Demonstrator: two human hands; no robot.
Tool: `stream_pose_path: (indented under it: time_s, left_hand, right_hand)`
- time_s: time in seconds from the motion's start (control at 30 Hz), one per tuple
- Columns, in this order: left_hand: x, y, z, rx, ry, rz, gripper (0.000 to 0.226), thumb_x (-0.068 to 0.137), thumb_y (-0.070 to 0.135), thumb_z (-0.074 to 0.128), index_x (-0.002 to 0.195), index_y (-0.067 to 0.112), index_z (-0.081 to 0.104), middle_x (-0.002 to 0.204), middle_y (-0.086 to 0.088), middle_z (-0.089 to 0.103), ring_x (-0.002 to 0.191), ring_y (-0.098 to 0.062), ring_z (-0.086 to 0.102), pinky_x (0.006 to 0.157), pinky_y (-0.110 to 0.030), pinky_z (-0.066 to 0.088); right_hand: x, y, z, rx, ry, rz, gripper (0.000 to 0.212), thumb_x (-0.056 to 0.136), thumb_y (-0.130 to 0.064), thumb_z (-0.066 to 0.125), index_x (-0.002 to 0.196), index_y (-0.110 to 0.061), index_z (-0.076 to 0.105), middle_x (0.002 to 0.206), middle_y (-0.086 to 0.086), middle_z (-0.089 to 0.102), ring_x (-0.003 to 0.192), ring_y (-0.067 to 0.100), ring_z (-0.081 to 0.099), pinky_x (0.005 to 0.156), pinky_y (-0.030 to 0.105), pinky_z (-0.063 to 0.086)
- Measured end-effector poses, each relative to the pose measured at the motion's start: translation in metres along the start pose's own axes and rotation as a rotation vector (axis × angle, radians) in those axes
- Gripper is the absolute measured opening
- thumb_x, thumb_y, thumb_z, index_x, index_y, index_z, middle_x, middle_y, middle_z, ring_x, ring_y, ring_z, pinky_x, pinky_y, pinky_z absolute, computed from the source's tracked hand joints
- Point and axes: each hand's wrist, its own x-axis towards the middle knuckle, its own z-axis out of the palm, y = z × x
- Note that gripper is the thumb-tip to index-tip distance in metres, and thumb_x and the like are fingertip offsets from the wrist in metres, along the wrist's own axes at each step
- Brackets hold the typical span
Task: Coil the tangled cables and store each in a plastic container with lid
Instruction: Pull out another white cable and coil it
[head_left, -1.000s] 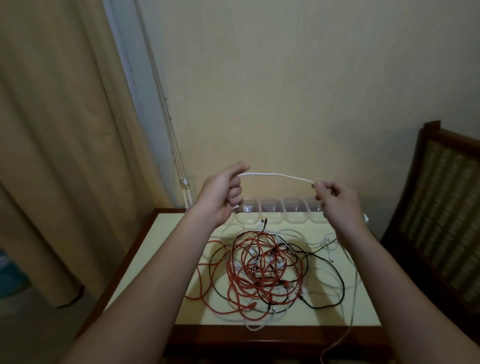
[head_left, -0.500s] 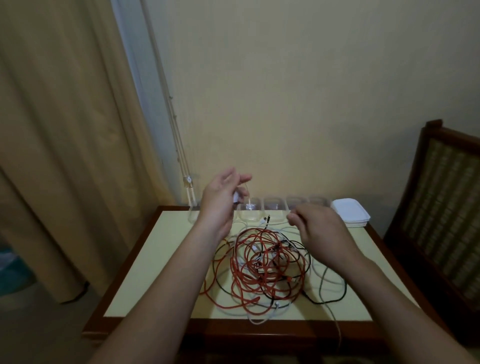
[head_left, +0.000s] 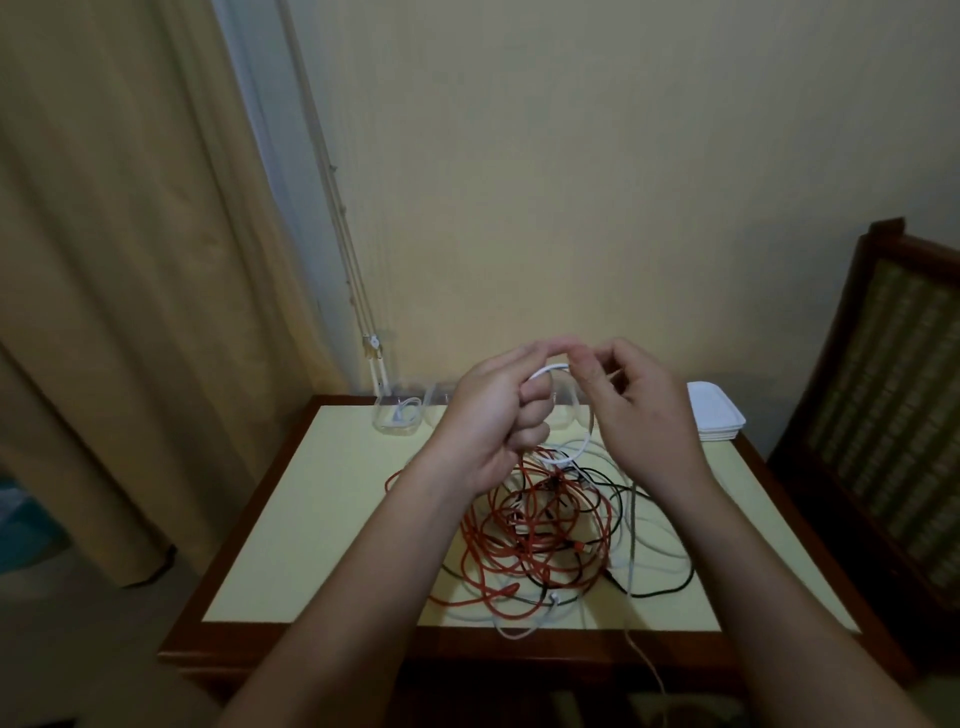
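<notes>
A person's two hands work a white cable (head_left: 551, 369) above a small table (head_left: 322, 519) set against a cream wall. The left hand (head_left: 493, 415) is curled round the cable, thumb and forefinger meeting at the top and the lower fingers folded in over it. The right hand (head_left: 639, 410) pinches the same cable at the fingertips, just beside the left thumb, with its other fingers loosely bent. Between the hands the cable forms a short arch, then drops under the right hand in a loop that swings back below the left fist.

Beneath the hands, from the middle of the tabletop to its near edge, lies a tangle (head_left: 540, 525) of red, black and white cables. Its outer loops reach the near edge, and one pale strand (head_left: 644, 660) hangs over that edge.

Clear containers stand along the far edge. The leftmost container (head_left: 400, 415) holds a coiled white cable, with no lid on it. The others in the row are mostly hidden behind the hands. A stack of white lids (head_left: 719, 421) sits at the far right corner.

A tan curtain (head_left: 104, 260) hangs to the left of the table, and a dark wooden chair (head_left: 893, 415) with a woven back stands to the right.
</notes>
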Motion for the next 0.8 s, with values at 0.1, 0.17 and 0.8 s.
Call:
stream_pose_path:
  time_s: [0.1, 0.17, 0.8]
  left_hand:
    - [0.0, 0.005, 0.002, -0.047, -0.03, -0.014, 0.032, 0.105, 0.027, 0.046, 0.125, 0.008, 0.062, 0.053, 0.009, 0.026, 0.036, 0.0, 0.017, 0.035, -0.016, 0.008]
    - [0.002, 0.005, 0.005, -0.055, -0.036, 0.004, 0.032, 0.105, 0.028, 0.047, 0.124, 0.007, 0.063, 0.054, 0.009, 0.026, 0.037, 0.0, 0.017, 0.035, -0.016, 0.009]
    - [0.012, 0.024, -0.02, -0.367, 0.103, 0.034, 0.031, 0.107, 0.024, 0.037, 0.103, 0.008, 0.063, 0.043, 0.009, 0.022, 0.03, -0.002, 0.017, 0.031, -0.017, 0.008]
  right_hand:
    - [-0.007, 0.004, -0.001, 0.015, -0.045, -0.007, 0.041, 0.102, -0.039, 0.053, 0.072, -0.012, 0.061, 0.058, 0.005, 0.05, 0.053, 0.007, 0.04, 0.05, 0.018, 0.029]
    - [-0.009, 0.002, 0.0, 0.033, -0.039, -0.008, 0.044, 0.104, -0.033, 0.051, 0.07, -0.007, 0.057, 0.058, 0.011, 0.049, 0.05, 0.006, 0.037, 0.049, 0.019, 0.029]
    - [-0.001, 0.034, -0.005, 0.208, 0.033, 0.157, 0.021, 0.095, -0.033, 0.069, 0.08, -0.02, 0.063, 0.063, -0.018, 0.059, 0.061, -0.001, 0.05, 0.061, 0.017, 0.038]
